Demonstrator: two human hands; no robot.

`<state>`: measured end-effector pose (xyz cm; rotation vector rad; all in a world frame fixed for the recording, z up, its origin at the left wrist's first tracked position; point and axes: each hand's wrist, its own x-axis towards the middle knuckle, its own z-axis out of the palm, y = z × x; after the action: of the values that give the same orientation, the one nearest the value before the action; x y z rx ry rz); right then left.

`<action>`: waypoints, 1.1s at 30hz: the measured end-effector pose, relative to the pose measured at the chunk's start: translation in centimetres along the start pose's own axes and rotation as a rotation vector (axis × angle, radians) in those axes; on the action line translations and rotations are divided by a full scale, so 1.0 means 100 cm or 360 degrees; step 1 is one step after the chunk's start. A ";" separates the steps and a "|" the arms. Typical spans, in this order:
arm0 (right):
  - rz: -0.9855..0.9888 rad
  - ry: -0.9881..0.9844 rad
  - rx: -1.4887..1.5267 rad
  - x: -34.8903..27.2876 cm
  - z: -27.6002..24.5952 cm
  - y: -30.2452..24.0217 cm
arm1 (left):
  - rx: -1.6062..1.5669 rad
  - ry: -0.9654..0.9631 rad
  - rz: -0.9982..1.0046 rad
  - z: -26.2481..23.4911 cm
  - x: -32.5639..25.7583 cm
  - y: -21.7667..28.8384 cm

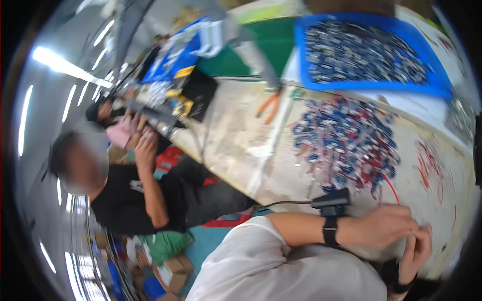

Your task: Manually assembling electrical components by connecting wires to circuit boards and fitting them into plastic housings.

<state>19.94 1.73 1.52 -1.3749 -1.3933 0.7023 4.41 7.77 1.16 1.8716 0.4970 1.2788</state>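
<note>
Worn pale workbench (236, 135), bright ceiling strip lights (65, 65) overhead

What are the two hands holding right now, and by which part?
Cannot tell: the left hand and right hand meet fingertip to fingertip at the table edge, pinching something too small and blurred to identify.

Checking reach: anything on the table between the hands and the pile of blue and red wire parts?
Nothing visible. The left hand and right hand meet at the table edge; only bare tabletop lies between them and the pile.

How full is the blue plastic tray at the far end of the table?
Nearly full: small dark parts cover the floor of the blue plastic tray, wall to wall.
</note>
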 end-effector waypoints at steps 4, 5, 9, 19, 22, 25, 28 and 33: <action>-0.0059 -0.0411 -0.0104 0.007 -0.019 -0.001 | 0.0008 0.0059 0.0011 0.000 0.002 0.003; -0.0070 -0.0423 -0.0098 0.008 -0.021 -0.004 | -0.0044 0.0058 0.0037 -0.003 0.001 0.005; -0.0076 -0.0601 -0.0116 0.012 -0.026 -0.018 | -0.0138 -0.0037 0.0066 -0.007 0.000 0.010; 0.0117 -0.0558 0.0139 0.000 -0.030 -0.010 | -0.0279 -0.0065 -0.0012 -0.010 -0.010 0.019; 0.0055 -0.0485 0.0001 -0.006 -0.031 -0.012 | -0.0225 -0.0104 0.0053 -0.003 -0.007 0.021; -0.0050 -0.0371 -0.0199 0.004 -0.013 -0.023 | 0.0063 -0.0266 -0.0078 -0.016 -0.010 0.021; 0.0180 -0.0535 0.0286 0.026 0.004 -0.013 | 0.0020 -0.0277 -0.0442 -0.035 -0.001 0.013; 0.0101 -0.0316 0.0056 0.023 -0.022 -0.012 | -0.0563 -0.0010 -0.0978 -0.023 0.012 0.005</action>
<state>21.88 3.18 3.91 -1.3553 -1.4892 0.9216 2.73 9.22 2.61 1.2857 0.7207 0.8741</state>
